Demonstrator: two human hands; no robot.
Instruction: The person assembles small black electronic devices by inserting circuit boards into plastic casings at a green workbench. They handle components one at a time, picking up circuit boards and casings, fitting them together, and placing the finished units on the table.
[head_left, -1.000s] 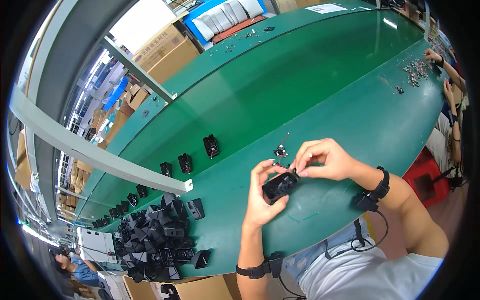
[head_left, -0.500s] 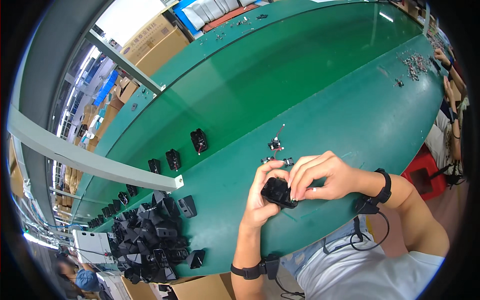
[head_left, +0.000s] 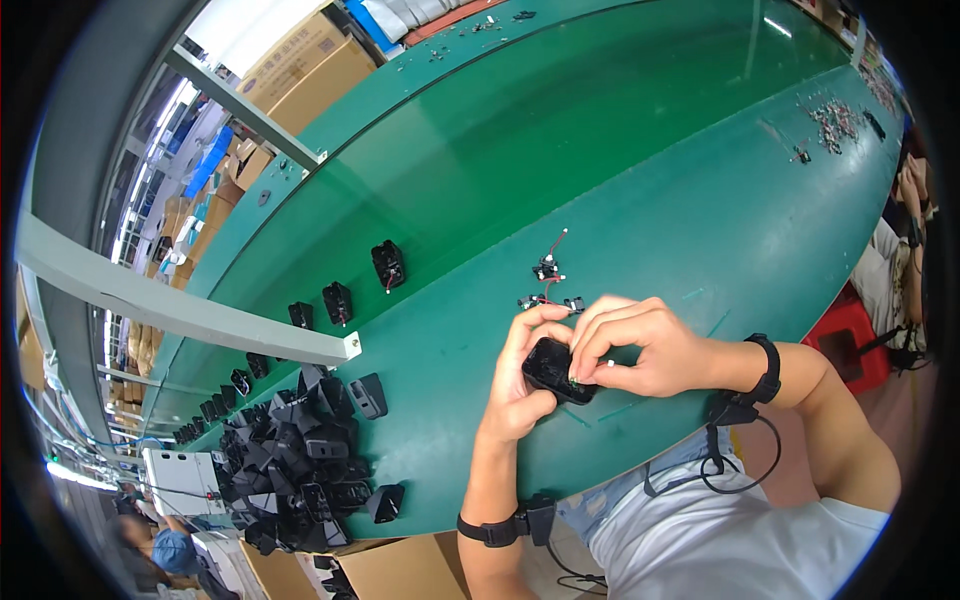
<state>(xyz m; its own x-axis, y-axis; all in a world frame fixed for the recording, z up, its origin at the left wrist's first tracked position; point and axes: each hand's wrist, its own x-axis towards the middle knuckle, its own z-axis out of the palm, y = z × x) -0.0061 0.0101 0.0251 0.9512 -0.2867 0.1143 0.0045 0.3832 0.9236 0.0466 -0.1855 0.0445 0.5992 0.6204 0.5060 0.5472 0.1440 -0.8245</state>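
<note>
My left hand (head_left: pixel 512 385) is wrapped round a black plastic housing (head_left: pixel 546 362), its hollow side facing up. The fingers of my right hand (head_left: pixel 640 345) are pinched together at the housing's right edge, reaching just inside it. Whatever they hold is mostly hidden; a tiny white tip (head_left: pixel 611 364) shows by the thumb and a greenish speck at the fingertips. Just beyond my hands lie several small black parts (head_left: pixel 546 268) with red wires and white plugs.
A heap of black housings (head_left: pixel 290 455) covers the table's left end, beside a grey metal box (head_left: pixel 182 487). More housings (head_left: pixel 388 265) stand in a row along the green belt (head_left: pixel 480 150). A grey frame bar (head_left: pixel 190 300) crosses at left. Loose small parts (head_left: pixel 835 125) lie far right, near another person's arms.
The view has shifted slightly. My right fingertips have moved a little lower along the housing's edge, while my left hand keeps its hold.
</note>
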